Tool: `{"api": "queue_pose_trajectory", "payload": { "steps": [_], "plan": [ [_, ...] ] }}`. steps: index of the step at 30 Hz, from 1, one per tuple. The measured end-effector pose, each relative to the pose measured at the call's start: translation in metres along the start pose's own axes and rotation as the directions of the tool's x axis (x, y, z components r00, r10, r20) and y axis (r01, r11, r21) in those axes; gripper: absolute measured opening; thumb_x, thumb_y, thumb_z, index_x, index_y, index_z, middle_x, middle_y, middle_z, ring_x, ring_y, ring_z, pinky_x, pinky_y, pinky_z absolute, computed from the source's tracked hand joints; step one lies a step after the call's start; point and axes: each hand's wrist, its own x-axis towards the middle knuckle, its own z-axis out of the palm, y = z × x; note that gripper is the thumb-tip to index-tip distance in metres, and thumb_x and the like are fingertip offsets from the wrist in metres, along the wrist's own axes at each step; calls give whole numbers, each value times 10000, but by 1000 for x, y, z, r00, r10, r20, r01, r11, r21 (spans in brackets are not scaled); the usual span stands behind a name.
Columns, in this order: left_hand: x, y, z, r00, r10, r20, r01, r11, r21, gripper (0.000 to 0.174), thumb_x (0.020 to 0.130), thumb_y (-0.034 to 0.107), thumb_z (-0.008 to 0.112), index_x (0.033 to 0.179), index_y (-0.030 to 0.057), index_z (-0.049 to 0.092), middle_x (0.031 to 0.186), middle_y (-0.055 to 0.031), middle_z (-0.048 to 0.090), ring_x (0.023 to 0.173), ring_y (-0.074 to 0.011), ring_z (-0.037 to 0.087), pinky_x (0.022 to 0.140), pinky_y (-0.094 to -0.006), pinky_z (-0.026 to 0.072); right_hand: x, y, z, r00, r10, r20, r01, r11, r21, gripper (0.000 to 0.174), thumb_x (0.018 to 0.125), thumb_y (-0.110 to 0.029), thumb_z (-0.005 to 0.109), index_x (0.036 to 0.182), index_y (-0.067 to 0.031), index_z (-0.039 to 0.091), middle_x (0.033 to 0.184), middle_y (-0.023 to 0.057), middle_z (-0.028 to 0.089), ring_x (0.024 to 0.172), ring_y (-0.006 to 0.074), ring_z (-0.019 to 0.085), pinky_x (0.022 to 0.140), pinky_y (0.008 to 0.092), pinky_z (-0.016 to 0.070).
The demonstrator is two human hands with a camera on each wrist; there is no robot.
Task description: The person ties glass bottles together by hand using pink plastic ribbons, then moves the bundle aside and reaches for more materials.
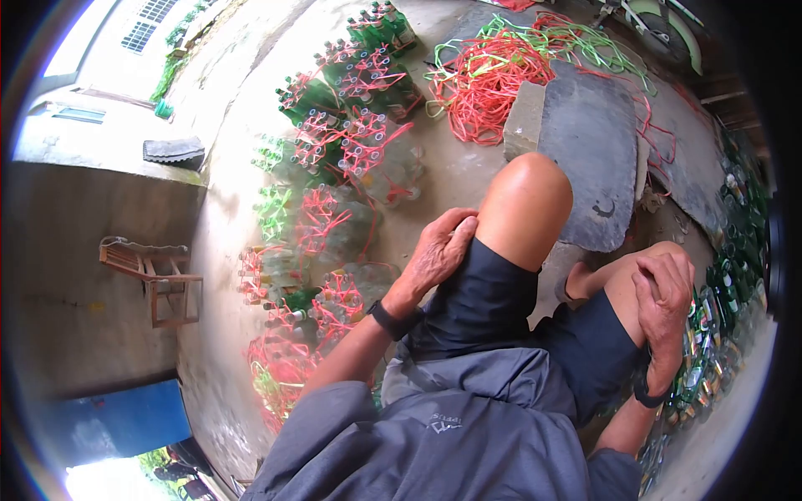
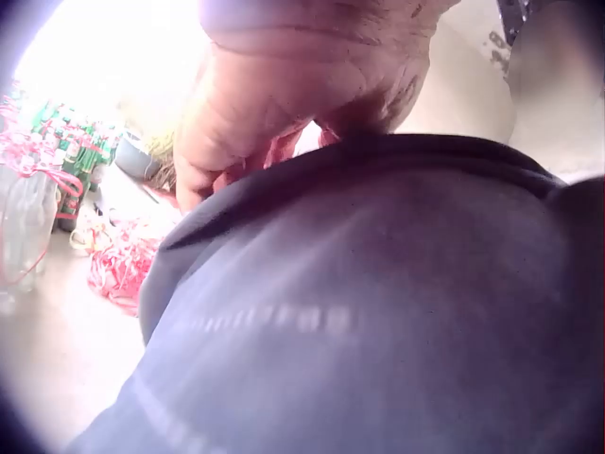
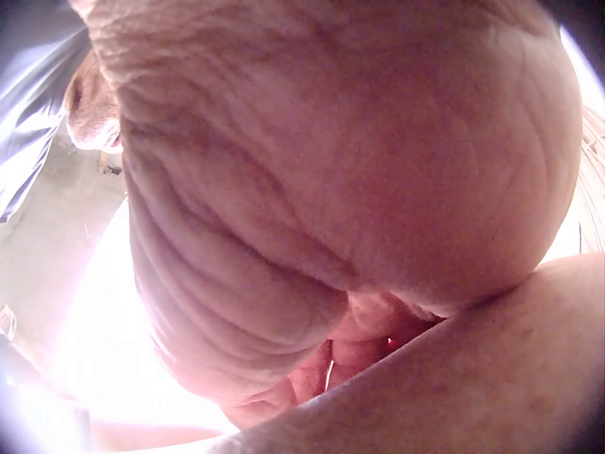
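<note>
In the head view, a seated person's left hand (image 1: pixel 438 249) rests on the left thigh, at the hem of the dark shorts (image 1: pixel 480 292). Seen from the left wrist, the same hand (image 2: pixel 284 99) lies over the edge of the shorts' cloth (image 2: pixel 359 274). The right hand (image 1: pixel 666 302) rests on the right knee (image 1: pixel 625 311), its fingers loosely bent. The right wrist view is filled by the palm side of this hand (image 3: pixel 350 170) against the bare leg (image 3: pixel 473 388). No object shows in either hand.
Bundles of bottles (image 1: pixel 368 154) tied with red string stand to the left. A heap of red and green string (image 1: pixel 493 83) lies ahead, near a grey slab (image 1: pixel 589 159). Many loose bottles (image 1: pixel 727 284) are piled at the right. A wooden chair (image 1: pixel 163 280) stands far left.
</note>
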Motion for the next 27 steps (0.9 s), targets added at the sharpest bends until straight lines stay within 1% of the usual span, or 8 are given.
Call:
{"api": "queue_pose_trajectory", "payload": {
  "steps": [1, 3, 4, 10, 16, 19, 22, 27],
  "plan": [
    [2, 4, 0, 1000, -1, -4, 1, 1000, 1, 359, 1089, 257, 575, 1252, -46, 681, 1120, -182, 748, 1052, -237, 703, 946, -364, 536, 0, 0, 0, 1000, -5, -1, 5, 1000, 0, 210, 787, -4, 764, 984, -50, 705, 924, 79, 674, 936, 298, 622, 906, 429, 466],
    [6, 14, 0, 1000, -12, 21, 10, 997, 71, 400, 1099, 292, 538, 1260, -47, 677, 1137, -217, 743, 1093, -289, 707, 979, -380, 522, 0, 1, 1, 1000, -14, 0, 14, 1000, 3, 217, 786, -2, 766, 989, -50, 706, 926, 79, 674, 935, 297, 622, 906, 428, 465],
    [7, 21, 0, 999, -32, 39, 31, 998, 48, 406, 1096, 299, 539, 1268, -43, 674, 1187, -227, 728, 1136, -317, 695, 998, -389, 515, -1, 2, 2, 1000, -7, 2, 7, 1000, 4, 219, 787, 0, 766, 992, -49, 706, 927, 78, 674, 938, 297, 621, 908, 429, 464],
    [8, 12, 0, 996, 40, 80, -45, 997, 55, 433, 1095, 312, 542, 1345, -27, 641, 1304, -226, 683, 1215, -317, 657, 1043, -388, 495, 0, 4, 2, 999, -4, 34, 3, 1000, 23, 222, 805, 1, 765, 1014, -46, 707, 936, 81, 674, 949, 304, 617, 911, 429, 459],
    [-16, 8, -2, 994, 10, 109, -14, 1000, 28, 469, 1097, 347, 554, 1380, -21, 625, 1303, -220, 676, 1223, -317, 651, 1053, -397, 490, -5, 14, 3, 996, -32, 86, 30, 999, 15, 209, 861, 0, 749, 1062, -41, 714, 1001, 88, 696, 986, 310, 620, 939, 421, 463],
    [-37, 3, -13, 989, 13, 150, -21, 998, 53, 455, 1098, 340, 561, 1370, -17, 634, 1294, -217, 681, 1224, -309, 651, 1052, -393, 490, -8, 21, 0, 990, -23, 138, 23, 1000, 6, 201, 889, 8, 731, 1084, -35, 715, 1040, 96, 707, 1033, 306, 627, 984, 417, 465],
    [-72, -16, -21, 992, -54, 113, 48, 997, 54, 423, 1093, 314, 575, 1344, -18, 651, 1267, -211, 693, 1205, -309, 662, 1037, -391, 500, -5, 24, 2, 989, -48, 141, 49, 999, 1, 210, 897, 5, 731, 1102, -39, 715, 1044, 103, 705, 1041, 304, 628, 992, 408, 470],
    [-162, -68, -44, 977, -206, -49, 210, 973, 97, 385, 1074, 272, 608, 1312, -24, 674, 1210, -205, 729, 1123, -311, 707, 983, -384, 538, 11, 28, 5, 972, -66, 223, 69, 998, -3, 199, 914, -1, 711, 1110, -33, 708, 1067, 96, 706, 1039, 284, 630, 973, 392, 482]
  ]
}}
